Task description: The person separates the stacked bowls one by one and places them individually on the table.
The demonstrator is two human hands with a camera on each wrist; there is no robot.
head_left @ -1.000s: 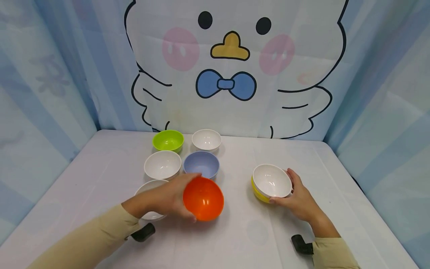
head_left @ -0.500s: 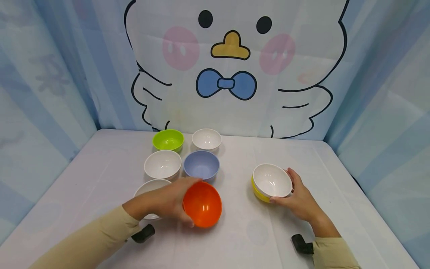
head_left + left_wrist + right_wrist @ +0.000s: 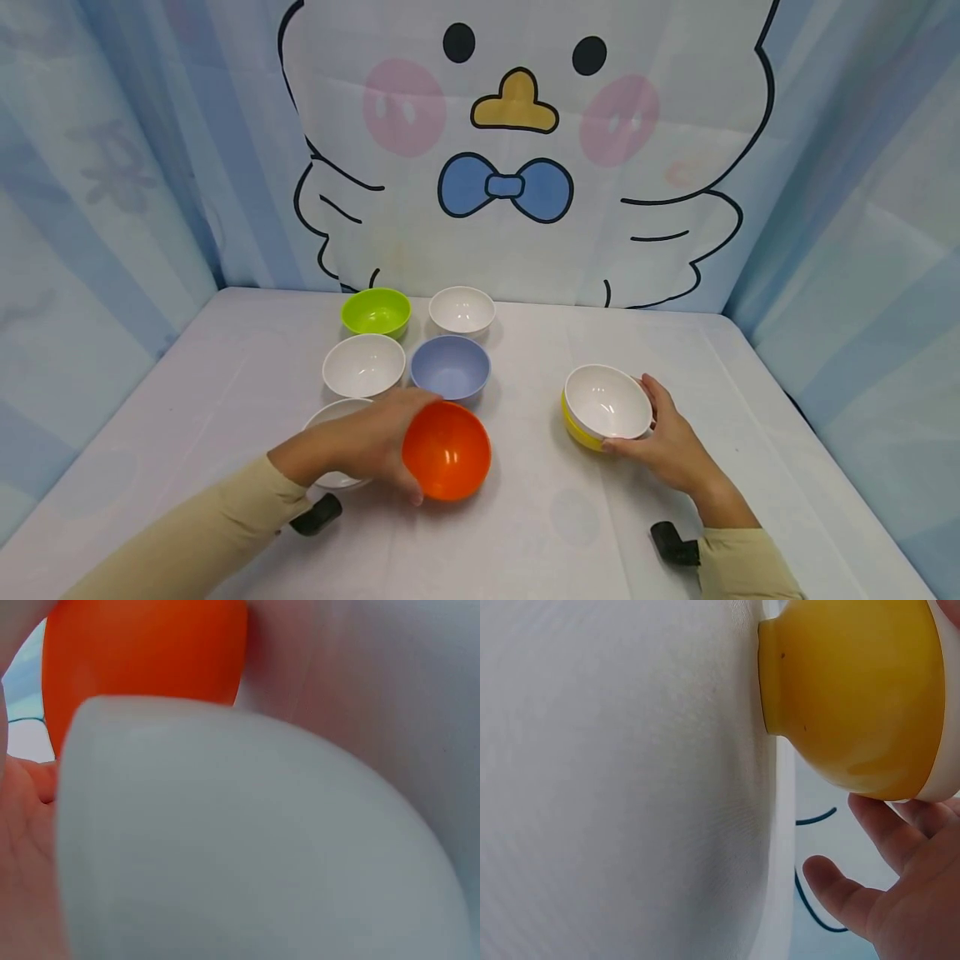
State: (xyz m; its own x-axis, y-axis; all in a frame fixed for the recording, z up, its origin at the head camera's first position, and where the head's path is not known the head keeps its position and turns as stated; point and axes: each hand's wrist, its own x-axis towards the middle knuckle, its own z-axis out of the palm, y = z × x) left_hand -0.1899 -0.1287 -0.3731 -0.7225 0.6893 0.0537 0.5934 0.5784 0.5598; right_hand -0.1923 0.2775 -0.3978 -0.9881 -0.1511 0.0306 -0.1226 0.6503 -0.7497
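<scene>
In the head view my left hand (image 3: 378, 437) holds the orange bowl (image 3: 447, 452) by its left side, thumb toward me and fingers at the far side. Under my left wrist a white bowl (image 3: 337, 479) is partly hidden; its pale outer wall (image 3: 247, 832) fills much of the left wrist view. On the right, my right hand (image 3: 667, 442) grips a white bowl (image 3: 607, 400) between thumb and fingers. That bowl sits inside a yellow bowl (image 3: 576, 429). The right wrist view shows the yellow bowl's foot at the tabletop and my fingertips (image 3: 866, 806) close under the rims.
Beyond my left hand stand a blue bowl (image 3: 450, 367), a white bowl (image 3: 363, 367), a green bowl (image 3: 377, 312) and another white bowl (image 3: 462, 311). A white cloth covers the table (image 3: 540, 533). A printed curtain (image 3: 517, 242) hangs behind its far edge.
My left hand has brought the orange bowl slightly toward me, then a little to the left. My right hand and the two nested bowls have stayed in place.
</scene>
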